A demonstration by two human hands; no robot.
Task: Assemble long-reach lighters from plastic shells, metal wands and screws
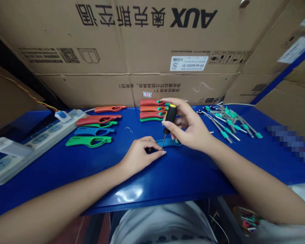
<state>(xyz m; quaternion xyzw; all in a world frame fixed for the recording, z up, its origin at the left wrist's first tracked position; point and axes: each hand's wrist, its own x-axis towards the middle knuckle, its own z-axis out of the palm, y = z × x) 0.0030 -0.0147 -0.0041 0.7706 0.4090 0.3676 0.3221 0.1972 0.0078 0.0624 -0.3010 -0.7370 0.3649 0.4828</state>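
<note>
My right hand (pixel 193 130) grips a black and yellow screwdriver (pixel 170 117), its thin shaft pointing down and slightly left. My left hand (pixel 138 152) pinches thumb and fingers together at the screwdriver's tip; whatever is between them is too small to make out. A blue lighter handle (pixel 170 142) lies on the table behind the tip, partly covered by both hands. Several loose screws (pixel 128 129) lie beyond my left hand. Just past the screwdriver is a stack of red, orange and green lighter handles (pixel 149 109), some with teal parts.
On the left, more handles (pixel 90 141) in several colours lie beside a white power strip (pixel 45 135). Metal tubes with teal pieces (pixel 230 122) are heaped at the right. A large cardboard box (pixel 132 61) walls off the back of the blue table (pixel 112 189).
</note>
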